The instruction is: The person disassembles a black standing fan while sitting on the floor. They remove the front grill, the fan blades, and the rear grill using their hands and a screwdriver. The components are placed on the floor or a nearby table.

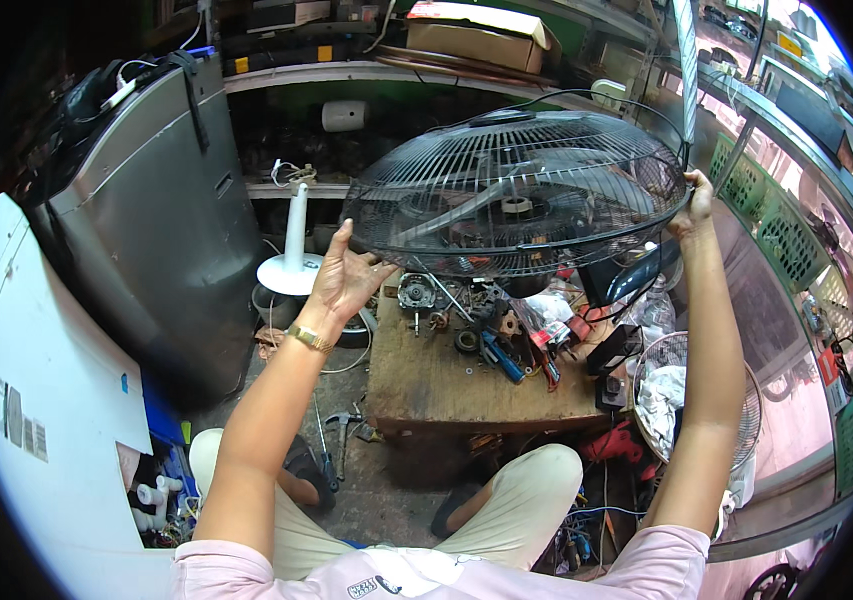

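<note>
Both my arms are raised, holding a black electric fan's wire cage (546,150) over the workbench, with the blades showing through the wires. At the cage's left edge is my left hand (344,282), thumb up and fingers at the rim. My right hand (692,210) is closed around the right edge of the rim. Beneath the cage, the wooden workbench (426,385) carries an opened fan motor (416,291), a blue-handled tool (501,357) and a heap of small parts, partly hidden by the cage.
A white fan stand (291,260) rises left of the bench. Beyond it stands a large grey metal cabinet (161,220). A hammer (342,440) lies on the floor. A round wire fan guard (748,420) leans by my right arm. Shelves (296,75) hold a cardboard box (476,42).
</note>
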The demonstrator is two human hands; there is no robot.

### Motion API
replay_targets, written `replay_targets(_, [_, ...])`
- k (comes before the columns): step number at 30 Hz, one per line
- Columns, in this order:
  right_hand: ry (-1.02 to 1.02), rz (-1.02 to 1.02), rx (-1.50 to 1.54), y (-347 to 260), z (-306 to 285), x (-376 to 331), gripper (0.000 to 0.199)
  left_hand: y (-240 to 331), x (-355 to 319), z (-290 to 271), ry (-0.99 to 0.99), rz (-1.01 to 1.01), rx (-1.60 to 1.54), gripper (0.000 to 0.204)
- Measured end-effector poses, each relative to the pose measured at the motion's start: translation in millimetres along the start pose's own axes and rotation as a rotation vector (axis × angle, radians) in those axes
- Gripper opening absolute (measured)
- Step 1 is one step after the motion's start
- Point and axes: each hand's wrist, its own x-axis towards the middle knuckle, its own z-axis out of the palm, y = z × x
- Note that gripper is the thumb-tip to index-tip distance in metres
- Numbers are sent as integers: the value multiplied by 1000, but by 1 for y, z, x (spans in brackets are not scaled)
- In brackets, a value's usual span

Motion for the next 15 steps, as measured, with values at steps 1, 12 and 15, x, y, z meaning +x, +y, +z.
replay_targets(1, [-60, 19, 47, 0, 0, -3, 44, 6, -12, 9, -39, 19, 33, 97])
replay_targets(12, [-417, 135, 239, 70, 89, -32, 43, 90, -175, -9, 129, 297, 52, 35])
replay_targets(15, [-415, 151, 285, 84, 131, -72, 43, 136, -223, -9, 227, 347, 219, 48])
